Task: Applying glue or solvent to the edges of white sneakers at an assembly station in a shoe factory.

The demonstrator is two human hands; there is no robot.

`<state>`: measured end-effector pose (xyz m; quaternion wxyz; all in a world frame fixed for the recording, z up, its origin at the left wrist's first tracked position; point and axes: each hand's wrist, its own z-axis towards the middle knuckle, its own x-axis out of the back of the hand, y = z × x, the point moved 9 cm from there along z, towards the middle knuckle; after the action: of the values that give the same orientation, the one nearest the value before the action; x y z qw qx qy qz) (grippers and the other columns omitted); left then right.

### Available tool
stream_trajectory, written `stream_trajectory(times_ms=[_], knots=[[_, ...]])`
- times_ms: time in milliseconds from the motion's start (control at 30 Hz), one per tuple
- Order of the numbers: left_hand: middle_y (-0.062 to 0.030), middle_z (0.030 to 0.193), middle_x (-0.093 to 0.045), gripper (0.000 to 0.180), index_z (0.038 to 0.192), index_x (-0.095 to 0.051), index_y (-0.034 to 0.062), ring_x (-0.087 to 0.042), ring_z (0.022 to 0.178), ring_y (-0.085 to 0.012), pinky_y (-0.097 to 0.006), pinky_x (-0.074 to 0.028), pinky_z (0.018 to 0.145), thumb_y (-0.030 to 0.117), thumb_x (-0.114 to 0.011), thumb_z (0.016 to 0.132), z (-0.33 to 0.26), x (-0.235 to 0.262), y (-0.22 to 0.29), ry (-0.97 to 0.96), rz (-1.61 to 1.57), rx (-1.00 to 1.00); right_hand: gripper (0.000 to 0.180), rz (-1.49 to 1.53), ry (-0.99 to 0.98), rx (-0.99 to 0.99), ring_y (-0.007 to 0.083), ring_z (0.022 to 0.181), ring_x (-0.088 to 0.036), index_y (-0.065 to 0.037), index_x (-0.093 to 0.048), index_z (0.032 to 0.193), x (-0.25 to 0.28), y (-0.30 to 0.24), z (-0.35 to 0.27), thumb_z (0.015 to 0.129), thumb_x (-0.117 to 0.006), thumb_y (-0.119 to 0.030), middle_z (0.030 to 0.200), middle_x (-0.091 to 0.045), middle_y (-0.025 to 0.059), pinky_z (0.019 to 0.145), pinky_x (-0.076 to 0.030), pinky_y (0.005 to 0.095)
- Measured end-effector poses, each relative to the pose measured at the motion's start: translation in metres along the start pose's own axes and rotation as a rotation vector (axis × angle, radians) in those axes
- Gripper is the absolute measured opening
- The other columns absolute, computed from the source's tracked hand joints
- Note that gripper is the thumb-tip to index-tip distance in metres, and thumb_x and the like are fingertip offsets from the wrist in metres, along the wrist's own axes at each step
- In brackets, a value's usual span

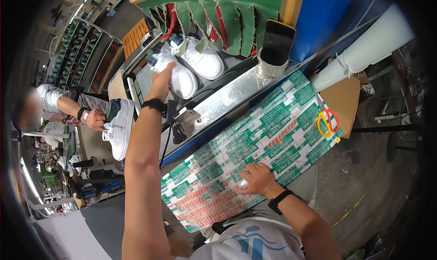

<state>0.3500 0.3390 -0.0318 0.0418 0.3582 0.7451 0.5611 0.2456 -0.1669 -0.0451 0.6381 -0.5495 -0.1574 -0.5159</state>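
Note:
My left hand (161, 80) reaches up to the machine's bed and is closed on a white sneaker (183, 80). A second white sneaker (205, 62) lies just right of it, partly under hanging green and red fabric strips (227, 28). My right hand (257, 180) is over the slanted board (227, 146) covered in green and white printed tape. Its fingers are curled round something small and pale that I cannot make out. At the left, a co-worker's hand (94, 119) holds another white sneaker (120, 130) with a dark lining.
A phone (276, 41) leans upright in a silvery holder (273, 68) at the machine's edge. Scissors (327, 122) with yellow and red handles hang at the board's right end. Behind them are a white roll (364, 48) and a cardboard box (343, 103). Racks of shoes (75, 50) stand far left.

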Motion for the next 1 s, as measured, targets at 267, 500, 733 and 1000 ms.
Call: stream_trajectory(times_ms=[267, 500, 733, 1000], knots=[[-0.0087, 0.138, -0.076, 0.06, 0.151, -0.063, 0.0072, -0.075, 0.122, -0.027, -0.043, -0.058, 0.108, 0.05, -0.06, 0.109, -0.14, 0.082, 0.065, -0.113, -0.621, -0.284, 0.045, 0.037, 0.082, 0.044, 0.0247, 0.075, -0.063, -0.016, -0.068, 0.085, 0.009, -0.007, -0.004, 0.074, -0.088, -0.055, 0.086, -0.059, 0.0052, 0.071, -0.051, 0.0369], [-0.013, 0.142, -0.066, 0.063, 0.155, -0.051, -0.0034, -0.066, 0.128, -0.0217, -0.037, -0.053, 0.109, 0.021, -0.074, 0.101, -0.381, 0.108, -0.061, 0.02, -0.037, -0.321, 0.038, 0.072, 0.016, -0.03, 0.0308, 0.079, -0.066, -0.015, -0.075, 0.091, 0.002, -0.005, -0.019, 0.072, -0.091, -0.044, 0.091, -0.063, 0.0074, 0.072, -0.055, 0.043], [-0.0237, 0.135, -0.071, 0.086, 0.152, -0.052, -0.0057, -0.07, 0.126, -0.035, -0.044, -0.054, 0.109, 0.031, -0.094, 0.086, -0.489, 0.027, -0.195, 0.203, 0.352, -0.098, 0.04, 0.022, 0.014, 0.008, 0.0339, 0.084, -0.067, -0.014, -0.074, 0.099, -0.005, -0.003, -0.001, 0.077, -0.09, -0.043, 0.094, -0.065, 0.0086, 0.073, -0.055, 0.0471], [0.0012, 0.075, -0.069, 0.022, 0.094, -0.076, 0.0013, -0.057, 0.071, -0.0067, -0.029, -0.049, 0.066, 0.019, -0.075, 0.108, -0.464, 0.117, -0.228, -0.038, 0.461, -0.104, 0.078, 0.458, 0.035, -0.44, 0.0294, 0.091, -0.075, -0.005, -0.057, 0.157, 0.011, -0.011, -0.03, 0.087, -0.085, -0.025, 0.104, -0.074, 0.0113, 0.081, -0.062, 0.0424]])
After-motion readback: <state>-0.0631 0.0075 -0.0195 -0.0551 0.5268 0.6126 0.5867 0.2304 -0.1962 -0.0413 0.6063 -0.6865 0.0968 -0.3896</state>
